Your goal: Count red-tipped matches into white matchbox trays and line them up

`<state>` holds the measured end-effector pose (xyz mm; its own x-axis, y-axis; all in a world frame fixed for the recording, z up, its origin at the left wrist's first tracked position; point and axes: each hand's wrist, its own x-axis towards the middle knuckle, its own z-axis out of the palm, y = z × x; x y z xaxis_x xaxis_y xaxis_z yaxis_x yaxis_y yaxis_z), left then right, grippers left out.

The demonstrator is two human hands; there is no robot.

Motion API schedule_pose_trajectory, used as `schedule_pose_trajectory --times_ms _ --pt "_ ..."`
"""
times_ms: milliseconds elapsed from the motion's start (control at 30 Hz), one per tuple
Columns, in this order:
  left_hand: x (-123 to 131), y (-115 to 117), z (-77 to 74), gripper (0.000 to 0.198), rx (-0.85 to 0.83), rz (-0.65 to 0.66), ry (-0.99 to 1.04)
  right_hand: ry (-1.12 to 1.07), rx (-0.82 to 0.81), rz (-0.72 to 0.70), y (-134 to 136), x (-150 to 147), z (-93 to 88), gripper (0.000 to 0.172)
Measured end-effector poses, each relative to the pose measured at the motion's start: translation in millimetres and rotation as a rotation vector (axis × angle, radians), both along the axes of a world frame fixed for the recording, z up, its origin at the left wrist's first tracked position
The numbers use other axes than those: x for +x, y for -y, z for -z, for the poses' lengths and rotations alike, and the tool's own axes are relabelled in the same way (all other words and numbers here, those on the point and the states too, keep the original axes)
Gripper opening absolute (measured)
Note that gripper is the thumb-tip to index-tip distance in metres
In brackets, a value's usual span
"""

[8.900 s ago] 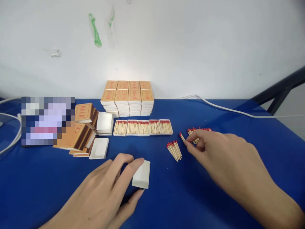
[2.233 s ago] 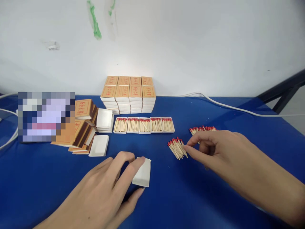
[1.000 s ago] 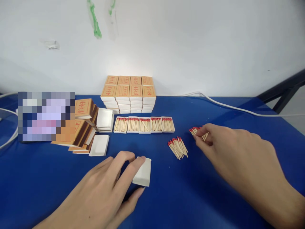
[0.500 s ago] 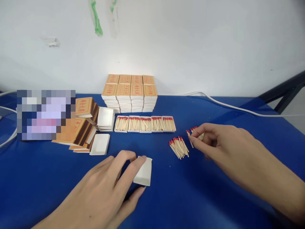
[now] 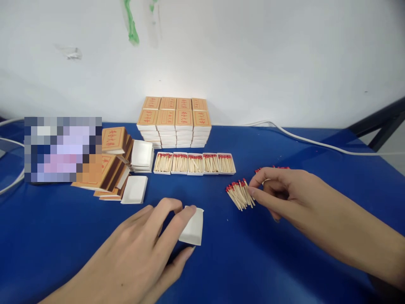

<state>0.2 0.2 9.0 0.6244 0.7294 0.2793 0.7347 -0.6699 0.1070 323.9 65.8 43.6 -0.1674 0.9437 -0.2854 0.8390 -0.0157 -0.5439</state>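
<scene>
Slanting, head away and leftward, a match (image 5: 246,185) pinched by right fingers (image 5: 265,199), left fingers (image 5: 175,225) gripping a tray (image 5: 194,229).

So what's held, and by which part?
Left hand: the white tray, by its near and far edges. Right hand: fingertips at a match; grip unclear.

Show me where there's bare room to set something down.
Bare table shows between the left hand and right hand, in front of the nearer match pile, and also between the stacked matchboxes and white cable. Crowded: the left, where orange boxes bunch beside white trays.
</scene>
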Motion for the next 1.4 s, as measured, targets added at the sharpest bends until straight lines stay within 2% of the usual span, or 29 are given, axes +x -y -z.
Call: schedule_pose_trajectory --times_ms 267,433,667,800,967,1233,1400 --pt "2.2 0.9 -0.2 0.038 0.003 0.000 0.004 0.116 0.086 0.006 2.9 -8.4 4.4 0.044" --pt "2.0 1.1 0.4 0.037 0.012 -0.003 -0.002 0.166 0.083 0.012 1.6 -9.0 1.2 0.051" --pt "2.3 1.7 0.9 0.038 0.011 0.000 -0.014 0.508 0.283 0.260 -4.8 -6.7 -1.5 0.030" --pt "2.7 0.5 0.9 0.038 0.009 -0.005 -0.006 0.630 0.333 0.260 -3.1 -11.1 3.2 0.025" --pt "1.8 0.9 2.6 0.038 0.018 -0.012 0.012 0.706 0.267 0.256 -1.2 -15.7 4.4 0.024" --pt "2.3 0.7 3.9 0.039 0.018 -0.007 0.005 0.725 0.214 0.227 -0.6 -20.4 0.2 0.029" --pt "-0.1 1.3 3.4 0.038 0.008 -0.012 0.025 0.579 0.217 0.243 0.0 -19.8 -1.3 0.022"
